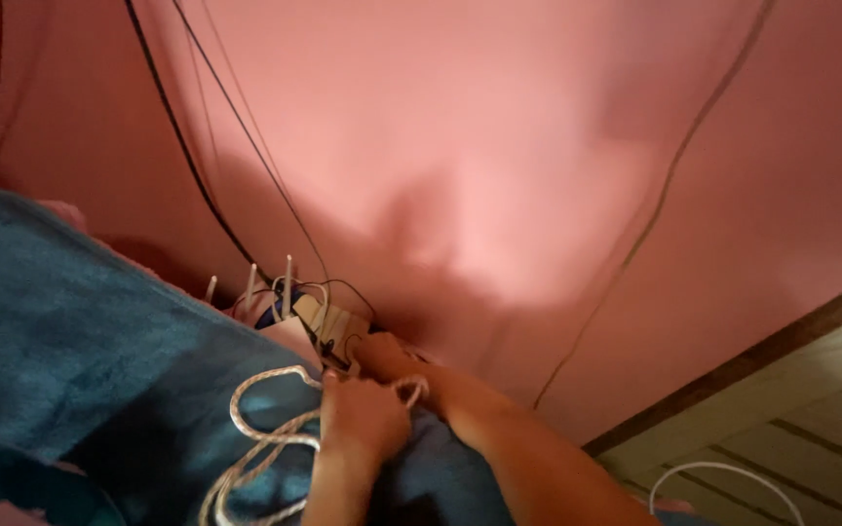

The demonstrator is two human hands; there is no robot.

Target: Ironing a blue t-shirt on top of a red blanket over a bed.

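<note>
Gripping one white braided rope [263, 440] in curled fingers, the left hand [363, 417] lies on one blue blanket [70, 341], near its upper edge; the right hand [387, 356], fingers bent, pinches the rope's loop beside it. Two black cables [209, 185] cross the pink wall [499, 146].

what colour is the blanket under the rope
Dark teal blue. The fuzzy blanket under the white braided rope shows best in the head view.

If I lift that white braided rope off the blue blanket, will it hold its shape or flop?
Likely floppy: the white rope lies in loose loops on the blue blanket. Probably light, since it barely dents the fabric. The left hand and right hand pinch it where it bends sharply, so it should drape.
</note>
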